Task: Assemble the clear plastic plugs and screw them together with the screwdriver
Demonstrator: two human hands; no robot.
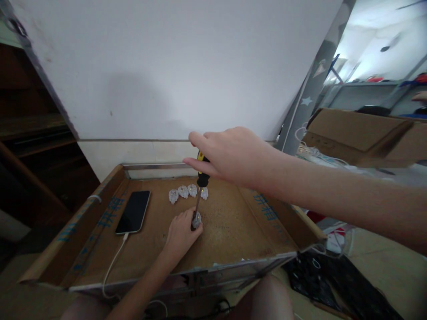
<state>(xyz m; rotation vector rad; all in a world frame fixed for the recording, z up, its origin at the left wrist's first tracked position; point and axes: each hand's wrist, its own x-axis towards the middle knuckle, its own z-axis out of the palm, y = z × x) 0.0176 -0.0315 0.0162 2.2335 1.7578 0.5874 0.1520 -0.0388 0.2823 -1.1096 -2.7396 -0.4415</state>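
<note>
Screwdriver (203,177): nearly upright, gripped in our right hand (227,153), tip at a clear piece (197,220).
Left hand (182,231): our fingers pinch that piece on the cardboard (233,235).
Far side: four similar pieces (183,192).
Left: phone (133,212), cable (115,258) plugged in.

The right hand (230,153) gripped the yellow-and-black handle of a screwdriver (203,178) from above, and the slightly tilted shaft ran down to a small clear piece (197,220). The left hand (182,229) pinched that piece against a brown cardboard sheet (233,240) with raised side edges. Just beyond lay four similar clear pieces (183,191) in a row, the rightmost a little apart, near the shaft. To the left a dark-screened phone (134,211) lay face up, with a white cable (115,262) plugged into its near end. A pale panel (200,66) rose behind the sheet.
</note>
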